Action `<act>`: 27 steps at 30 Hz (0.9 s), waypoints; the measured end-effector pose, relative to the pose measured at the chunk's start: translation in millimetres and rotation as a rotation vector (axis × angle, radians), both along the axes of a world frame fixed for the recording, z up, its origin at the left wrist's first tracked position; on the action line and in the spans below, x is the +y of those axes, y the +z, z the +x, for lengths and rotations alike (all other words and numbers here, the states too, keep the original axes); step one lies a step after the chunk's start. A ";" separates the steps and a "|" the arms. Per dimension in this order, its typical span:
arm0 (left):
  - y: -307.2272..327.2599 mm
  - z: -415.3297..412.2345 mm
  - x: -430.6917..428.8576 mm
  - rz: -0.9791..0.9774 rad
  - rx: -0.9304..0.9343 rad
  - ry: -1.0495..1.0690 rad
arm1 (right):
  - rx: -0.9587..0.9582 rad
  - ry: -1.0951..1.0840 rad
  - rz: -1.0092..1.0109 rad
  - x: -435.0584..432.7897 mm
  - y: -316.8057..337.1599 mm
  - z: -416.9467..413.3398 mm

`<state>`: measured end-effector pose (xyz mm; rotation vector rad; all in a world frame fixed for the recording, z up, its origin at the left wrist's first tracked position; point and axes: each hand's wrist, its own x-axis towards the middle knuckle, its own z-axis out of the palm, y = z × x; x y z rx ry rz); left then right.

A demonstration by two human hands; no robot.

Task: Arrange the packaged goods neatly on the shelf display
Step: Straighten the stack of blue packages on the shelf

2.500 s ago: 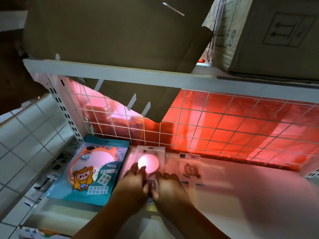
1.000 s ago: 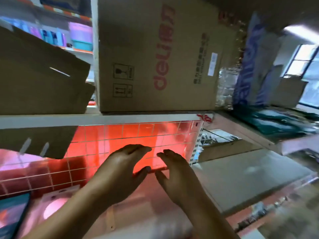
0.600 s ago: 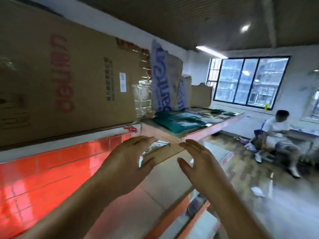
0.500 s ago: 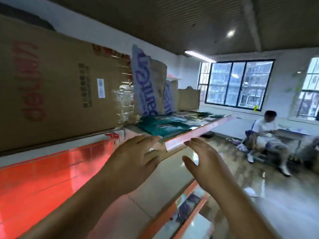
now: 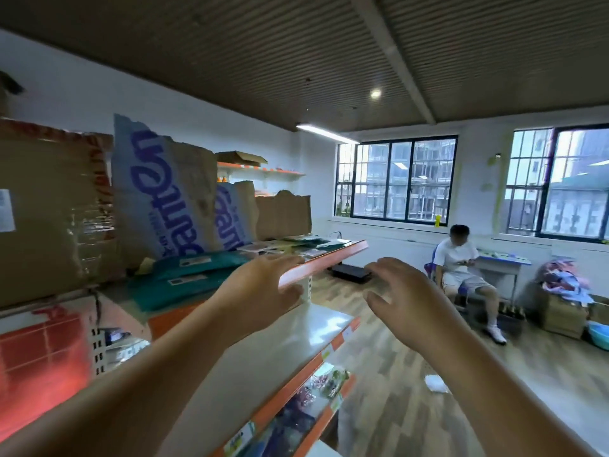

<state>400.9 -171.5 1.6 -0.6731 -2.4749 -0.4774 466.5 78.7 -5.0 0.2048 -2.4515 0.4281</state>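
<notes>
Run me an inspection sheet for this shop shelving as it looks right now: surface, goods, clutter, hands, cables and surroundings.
Surface: white middle shelf, glossy, below the hands; upper shelf has an orange front edge.
Job's things: teal packages lie flat on the upper shelf; more packaged goods on the lower shelf, too blurred to identify.
Clutter: large taped carton left of the packages; torn cardboard pieces stand behind them; paper scrap on the floor.
Hands: left hand and right hand hover in front of the shelves, fingers relaxed, holding nothing.
Cables: nothing seen.
Surroundings: seated person below the windows; wooden floor.
</notes>
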 end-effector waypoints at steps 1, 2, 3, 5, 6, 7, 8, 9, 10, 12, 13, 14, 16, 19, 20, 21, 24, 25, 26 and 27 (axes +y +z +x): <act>-0.4 -6.8 11.1 0.006 -0.007 -0.009 | 0.000 -0.006 0.003 10.2 1.6 -2.9; -1.4 -15.3 18.7 0.004 -0.022 -0.015 | -0.007 -0.007 0.002 16.8 3.3 -6.1; -2.1 -22.5 28.4 -0.005 -0.036 -0.014 | -0.018 -0.012 0.001 23.5 4.9 -9.2; -4.1 -39.1 44.1 -0.043 -0.052 0.002 | -0.032 -0.019 0.014 32.8 6.8 -18.6; -4.8 -47.8 50.9 -0.061 -0.053 0.011 | -0.040 -0.021 0.024 36.5 8.1 -24.1; -4.0 -53.6 56.4 -0.073 -0.050 0.027 | -0.048 -0.022 0.034 38.5 9.5 -29.9; -3.9 -62.3 62.3 -0.073 -0.050 0.037 | -0.055 -0.024 0.048 41.6 10.9 -37.3; -4.4 -69.9 67.5 -0.061 -0.055 0.044 | -0.062 -0.028 0.060 44.3 12.1 -44.8; -5.2 -79.5 72.7 -0.039 -0.068 0.040 | -0.066 -0.029 0.069 47.4 13.3 -53.4; -6.2 -97.8 82.9 -0.003 -0.086 0.027 | -0.074 -0.032 0.083 54.2 15.3 -70.2; -6.8 -108.1 88.9 0.016 -0.092 0.024 | -0.081 -0.033 0.095 58.4 15.9 -80.5; -7.7 -118.0 94.6 0.035 -0.088 0.024 | -0.085 -0.031 0.106 62.5 15.8 -91.5; -9.8 -141.3 107.3 0.048 -0.065 0.021 | -0.093 -0.030 0.122 71.3 15.3 -116.4; -12.5 -180.2 124.6 0.047 -0.034 0.020 | -0.101 -0.045 0.141 83.8 14.4 -156.7; -13.0 -197.5 129.9 0.052 -0.015 0.025 | -0.102 -0.050 0.147 88.6 15.3 -172.9; -13.4 -215.1 134.7 0.047 0.004 0.038 | -0.102 -0.053 0.155 93.4 17.6 -189.2; -18.3 -263.9 146.2 0.047 0.010 0.079 | -0.100 -0.054 0.165 104.4 24.5 -233.6; -20.4 -279.8 150.2 0.051 -0.010 0.098 | -0.097 -0.050 0.162 107.3 26.6 -248.6; -22.2 -296.7 154.2 0.065 -0.026 0.114 | -0.092 -0.046 0.163 110.1 28.9 -263.4; -24.3 -309.3 157.1 0.079 -0.052 0.122 | -0.087 -0.047 0.168 112.0 30.4 -276.1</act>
